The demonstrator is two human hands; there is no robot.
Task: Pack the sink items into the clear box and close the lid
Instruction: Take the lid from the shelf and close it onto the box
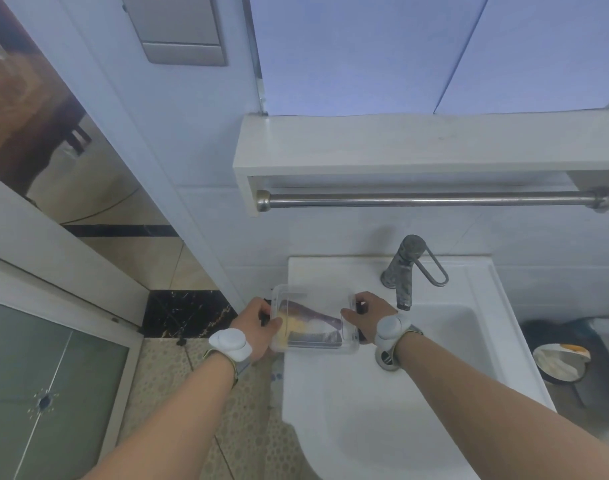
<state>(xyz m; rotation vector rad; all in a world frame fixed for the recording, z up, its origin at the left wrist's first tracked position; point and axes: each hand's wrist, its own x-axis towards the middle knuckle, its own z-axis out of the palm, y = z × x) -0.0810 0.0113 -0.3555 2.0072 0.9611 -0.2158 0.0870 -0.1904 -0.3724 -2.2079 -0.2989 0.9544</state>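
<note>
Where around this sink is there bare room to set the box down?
The sink has a bare basin between the drain and the near rim, and a bare ledge left of the faucet. The white shelf above the towel bar is bare. Crowded: the left edge, where both hands hold the clear box.

**Clear box, packed, on the sink's left rim**

The clear box (315, 320) is a shallow rectangular plastic container with rounded corners, sitting flat on the sink (348, 403) at its left edge, left of the faucet (405, 271). Its transparent lid lies on top. Through it show a dark comb (315, 337), lying lengthwise, and something yellow (282, 329) at the left end.
</note>
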